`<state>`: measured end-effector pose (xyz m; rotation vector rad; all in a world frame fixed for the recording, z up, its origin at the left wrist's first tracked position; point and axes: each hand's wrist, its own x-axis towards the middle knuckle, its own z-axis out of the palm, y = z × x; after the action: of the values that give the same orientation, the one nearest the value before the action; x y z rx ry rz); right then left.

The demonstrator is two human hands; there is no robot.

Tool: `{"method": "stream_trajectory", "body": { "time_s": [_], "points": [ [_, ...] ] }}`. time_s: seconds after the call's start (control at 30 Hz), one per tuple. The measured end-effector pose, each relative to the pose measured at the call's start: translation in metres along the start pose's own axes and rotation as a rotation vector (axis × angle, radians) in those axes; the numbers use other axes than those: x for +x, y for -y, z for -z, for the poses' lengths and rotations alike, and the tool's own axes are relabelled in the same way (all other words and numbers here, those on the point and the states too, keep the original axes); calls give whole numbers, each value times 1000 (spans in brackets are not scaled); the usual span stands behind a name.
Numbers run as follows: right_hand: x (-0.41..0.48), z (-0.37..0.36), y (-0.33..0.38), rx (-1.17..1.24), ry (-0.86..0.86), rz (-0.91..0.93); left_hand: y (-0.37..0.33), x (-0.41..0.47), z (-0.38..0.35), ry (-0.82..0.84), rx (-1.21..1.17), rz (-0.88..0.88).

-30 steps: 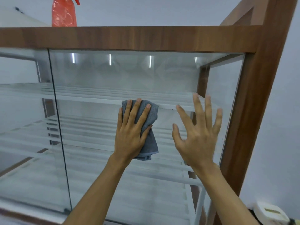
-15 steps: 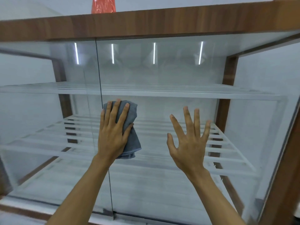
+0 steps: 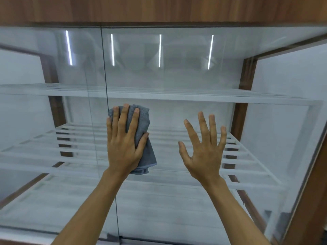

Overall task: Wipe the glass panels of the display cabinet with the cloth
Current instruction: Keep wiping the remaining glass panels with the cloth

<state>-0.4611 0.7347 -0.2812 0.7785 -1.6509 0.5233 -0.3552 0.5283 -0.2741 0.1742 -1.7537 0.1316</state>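
Note:
The display cabinet has a dark wood frame (image 3: 159, 9) and front glass panels (image 3: 177, 80) that meet at a vertical seam (image 3: 106, 85). My left hand (image 3: 123, 144) presses a folded grey cloth (image 3: 144, 121) flat against the right glass panel, just right of the seam, at the height of the middle shelf. The cloth's lower end hangs below my palm. My right hand (image 3: 205, 149) is held up to the right of it with fingers spread and nothing in it, palm toward the glass; whether it touches the glass is unclear.
Behind the glass are white slatted shelves (image 3: 194, 99), one at upper-middle height and one lower. The cabinet's wooden right post (image 3: 309, 218) stands at the right edge. Ceiling light strips reflect in the upper glass.
My view has shifted right and closer to the cabinet, so the red object on top is out of sight. My left hand and cloth have slid left to the seam; my right hand stays spread.

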Motion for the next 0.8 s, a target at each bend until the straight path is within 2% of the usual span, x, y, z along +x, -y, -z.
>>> {"method": "stream_trajectory", "body": {
  "time_s": [0.17,0.33,0.47,0.63,0.8],
  "points": [
    [0,1,-4,32,-26,-6,-21,8,-7,-28,-20,14],
    [1,12,-27,30,-86,-59,-76,24,-17,22,-29,-139],
    [-2,15,-42,43,-69,-20,-111,19,-26,66,-34,-197],
    [-4,13,-45,71,-87,-11,-90,-3,-24,84,16,-213],
    [-4,11,-44,78,-97,-8,-37,-29,-11,76,64,-76]
  ]
}}
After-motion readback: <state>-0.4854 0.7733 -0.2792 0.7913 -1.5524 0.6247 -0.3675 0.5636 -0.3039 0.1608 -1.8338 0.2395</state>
